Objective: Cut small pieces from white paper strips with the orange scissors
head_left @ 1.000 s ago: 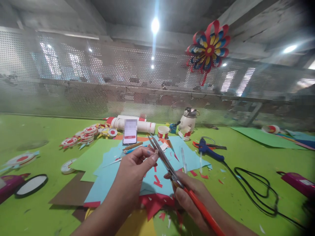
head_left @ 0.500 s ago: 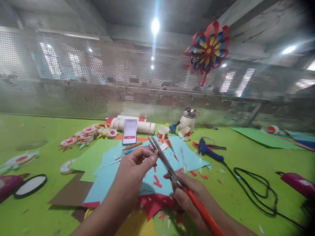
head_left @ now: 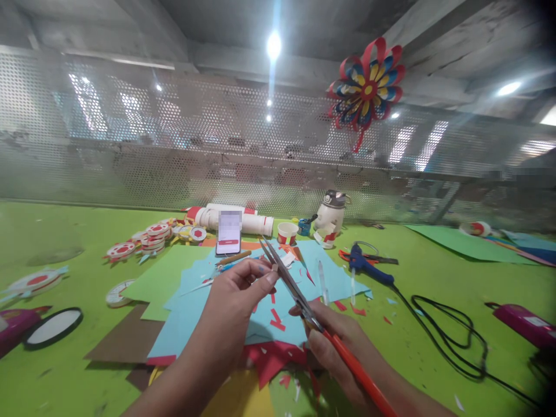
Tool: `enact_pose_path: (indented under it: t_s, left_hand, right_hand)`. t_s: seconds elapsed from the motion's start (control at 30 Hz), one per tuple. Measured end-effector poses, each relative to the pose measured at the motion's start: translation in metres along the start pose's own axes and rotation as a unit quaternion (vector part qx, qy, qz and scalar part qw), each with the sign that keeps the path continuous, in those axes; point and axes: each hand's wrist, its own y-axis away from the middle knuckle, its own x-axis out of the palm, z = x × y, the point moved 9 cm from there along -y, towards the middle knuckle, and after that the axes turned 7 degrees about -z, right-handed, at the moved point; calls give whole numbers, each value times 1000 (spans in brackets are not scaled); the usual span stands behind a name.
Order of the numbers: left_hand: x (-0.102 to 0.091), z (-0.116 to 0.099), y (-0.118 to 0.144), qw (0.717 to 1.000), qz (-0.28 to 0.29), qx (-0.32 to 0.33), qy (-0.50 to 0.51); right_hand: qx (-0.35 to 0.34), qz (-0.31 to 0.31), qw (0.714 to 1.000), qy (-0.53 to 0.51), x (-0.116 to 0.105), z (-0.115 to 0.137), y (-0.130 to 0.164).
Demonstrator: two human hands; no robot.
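Note:
My right hand point(head_left: 336, 347) grips red-handled scissors point(head_left: 299, 298), blades pointing up and away, nearly closed. My left hand point(head_left: 241, 292) pinches something small at the blades with thumb and forefinger; the piece itself is too small to make out. Both hands hover over a pile of light blue paper sheets point(head_left: 204, 315) on the green table point(head_left: 434, 347), with red paper scraps point(head_left: 278, 324) scattered on it. Red and yellow sheets lie under my wrists.
A phone point(head_left: 229, 233) leans against white rolls behind the paper. A blue glue gun point(head_left: 367, 264) with a black cord point(head_left: 452, 330) lies to the right. Red-and-white paper discs point(head_left: 150, 238) sit left, a magenta tool point(head_left: 523, 321) far right, a paper flower point(head_left: 368, 84) hangs on the mesh wall.

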Motion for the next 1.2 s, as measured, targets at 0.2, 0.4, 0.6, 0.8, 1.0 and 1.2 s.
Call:
enact_pose_path:
  t_s: [0.2, 0.4, 0.6, 0.8, 1.0, 1.2]
  left_hand:
    - [0, 1, 0, 1000, 1, -6, 3]
    - [-1, 1, -1, 1000, -2, -6, -1]
    - [5, 1, 1, 998, 14, -14, -52]
    - [35, 29, 19, 966, 185, -77, -165]
    - [39, 44, 23, 947, 234, -86, -201]
    - [45, 40, 25, 943, 262, -103, -174]
  right_hand:
    - [2, -3, 1000, 2, -1, -1, -1]
    - [-12, -35, 999, 10, -6, 1, -2]
    - [41, -85, 995, -38, -16, -9, -4]
    - [41, -93, 995, -12, -33, 0, -8]
    - [-19, -28, 999, 15, -22, 0, -8]
    - [-69, -51, 996, 8, -17, -6, -5]
